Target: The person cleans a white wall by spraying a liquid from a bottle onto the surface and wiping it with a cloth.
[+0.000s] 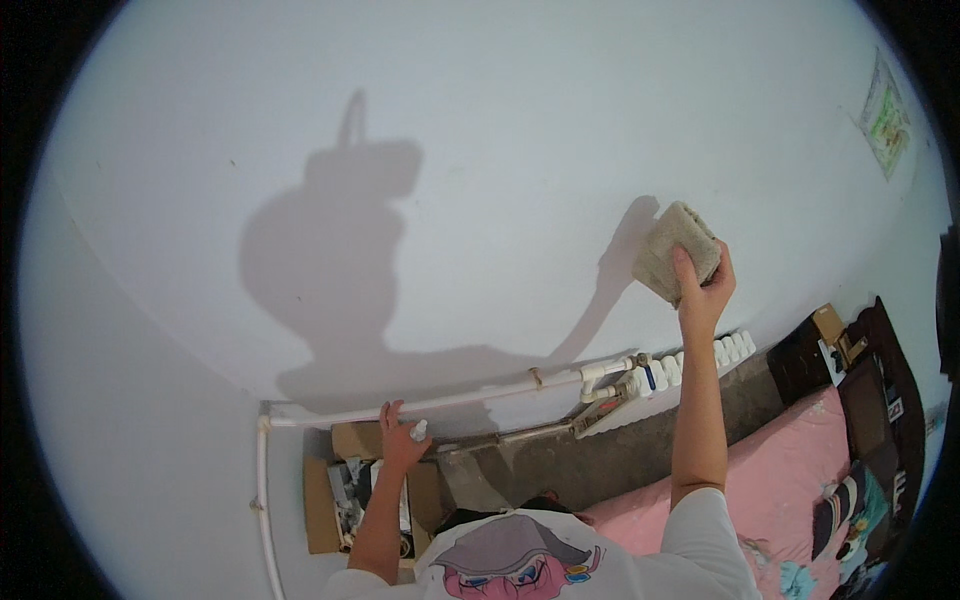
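Note:
My right hand (pixel 705 285) is raised before the white wall (pixel 510 187) and grips a folded beige cloth (pixel 671 259), thumb on the near side. Whether the cloth touches the wall I cannot tell. Lower and to the left, my left hand (pixel 405 446) is curled around a small bottle with a whitish top (pixel 419 430), whose body the fingers mostly hide. The fingertips of that hand appear over the white heating pipe (pixel 480 396) along the wall. Shadows of my head and right arm fall on the wall.
Beneath my left arm stands an open cardboard box (pixel 321 502) of assorted items. A white radiator (pixel 660 373) with valves lies below my right forearm. To the right are a bed with a pink cover (pixel 787 457) and a dark cabinet (pixel 796 360). A picture (pixel 886 120) hangs at far right.

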Available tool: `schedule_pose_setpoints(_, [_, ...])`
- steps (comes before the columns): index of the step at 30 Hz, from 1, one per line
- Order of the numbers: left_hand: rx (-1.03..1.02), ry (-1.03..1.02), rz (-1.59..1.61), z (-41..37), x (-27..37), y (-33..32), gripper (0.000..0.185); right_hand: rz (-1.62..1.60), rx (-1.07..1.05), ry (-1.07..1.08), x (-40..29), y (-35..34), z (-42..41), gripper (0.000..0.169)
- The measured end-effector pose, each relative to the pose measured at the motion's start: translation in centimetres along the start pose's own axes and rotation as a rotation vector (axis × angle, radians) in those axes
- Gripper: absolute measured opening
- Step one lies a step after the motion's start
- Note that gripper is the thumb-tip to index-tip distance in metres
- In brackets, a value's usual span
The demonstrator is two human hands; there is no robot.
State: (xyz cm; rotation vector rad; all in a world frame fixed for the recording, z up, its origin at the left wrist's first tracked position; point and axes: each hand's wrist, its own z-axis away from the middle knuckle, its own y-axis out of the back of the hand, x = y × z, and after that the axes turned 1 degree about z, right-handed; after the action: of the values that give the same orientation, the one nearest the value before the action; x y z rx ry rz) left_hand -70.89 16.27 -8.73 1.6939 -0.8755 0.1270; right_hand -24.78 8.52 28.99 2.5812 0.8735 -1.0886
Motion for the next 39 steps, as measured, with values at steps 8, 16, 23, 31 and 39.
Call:
schedule_pose_setpoints(8, [-0.004,-0.004,-0.028,-0.2,0.9,0.4,0.026,-0.039,-0.043,0.052,-1.1,-1.4,0.1,0.035])
schedule_pose_setpoints(16, [0.0,0.042,0.036,-0.1,0.9,0.5,0.025,-0.133,-0.219,0.066,-5.3,-10.2,1.6,0.034])
schedule_pose_setpoints(23, [-0.009,0.043,0.081,0.1,0.1,0.2,0.026,-0.19,-0.418,0.105,-9.6,-17.7,3.3,0.037])
schedule_pose_setpoints(31, [-0.046,0.008,0.007,0.2,-0.5,-0.6,0.031,-0.265,-0.593,0.391,-13.4,-23.0,3.6,0.039])
schedule_pose_setpoints(39, [-0.163,0.049,-0.082,0.4,-1.4,-0.6,0.047,-0.298,-0.563,0.342,-14.8,-21.3,1.0,0.038])
